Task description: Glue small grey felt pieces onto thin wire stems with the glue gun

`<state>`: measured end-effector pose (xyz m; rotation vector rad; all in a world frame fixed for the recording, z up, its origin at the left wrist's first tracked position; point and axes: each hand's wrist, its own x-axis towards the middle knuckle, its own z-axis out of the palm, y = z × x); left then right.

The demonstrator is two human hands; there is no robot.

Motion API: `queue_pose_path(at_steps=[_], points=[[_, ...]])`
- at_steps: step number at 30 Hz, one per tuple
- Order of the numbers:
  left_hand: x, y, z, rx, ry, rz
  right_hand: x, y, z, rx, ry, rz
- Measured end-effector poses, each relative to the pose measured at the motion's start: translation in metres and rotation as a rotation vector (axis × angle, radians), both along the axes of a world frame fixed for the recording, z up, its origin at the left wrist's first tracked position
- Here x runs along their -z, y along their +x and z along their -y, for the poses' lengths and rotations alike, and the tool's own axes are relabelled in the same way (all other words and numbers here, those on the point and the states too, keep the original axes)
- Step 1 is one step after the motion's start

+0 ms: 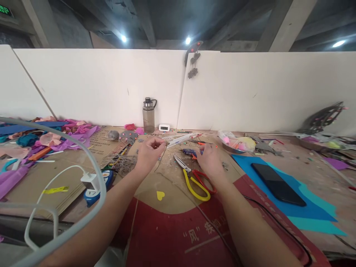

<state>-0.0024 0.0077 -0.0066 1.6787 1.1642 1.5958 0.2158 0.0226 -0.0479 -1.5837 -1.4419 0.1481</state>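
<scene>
My left hand (150,152) is closed in a pinch on a thin grey cord (160,160), part of which dangles below the fingertips. Across from it, my right hand (210,158) curls around the back of a blue glue gun (189,152) with orange parts, its tip pointing left. My fingers hide much of its handle. Just below lie scissors with yellow handles (194,187) and a red-handled tool (204,180), partly under my right wrist. White sticks (180,139) lie behind, between the hands. A yellow paper heart (160,195) rests on the cardboard (150,185) nearer me.
Tangled grey cord (122,163) and a blue power strip (98,189) with a white charger are at left. A bottle (148,118) and small clock (164,127) stand by the white partition (97,89). At right are a bowl (233,148) and a phone (278,183) on blue sheets.
</scene>
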Motion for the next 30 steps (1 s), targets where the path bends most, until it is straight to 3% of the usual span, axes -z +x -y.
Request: queue_pose_path(at_steps=[2,5,7,10,16,21,30], points=[[0.000,0.002,0.001,-0.022,0.086,-0.074,-0.009,-0.023,0.012,-0.210,0.101,-0.182],[0.002,0.004,0.002,-0.033,0.183,-0.151,-0.015,-0.061,0.024,-0.639,0.068,-0.622],[0.004,0.005,0.002,-0.015,0.183,-0.138,-0.015,-0.077,0.026,-0.742,0.011,-0.790],[0.005,0.005,0.002,0.031,0.073,-0.025,-0.016,-0.081,0.027,-0.687,-0.020,-0.784],[0.004,0.008,0.002,0.179,-0.171,0.130,-0.026,-0.066,0.035,-0.503,0.126,-0.367],[0.001,0.012,0.004,0.237,-0.211,0.168,-0.033,-0.064,0.039,-0.394,0.204,-0.224],[0.000,0.013,0.007,0.227,-0.208,0.118,-0.034,-0.063,0.042,-0.330,0.278,-0.039]])
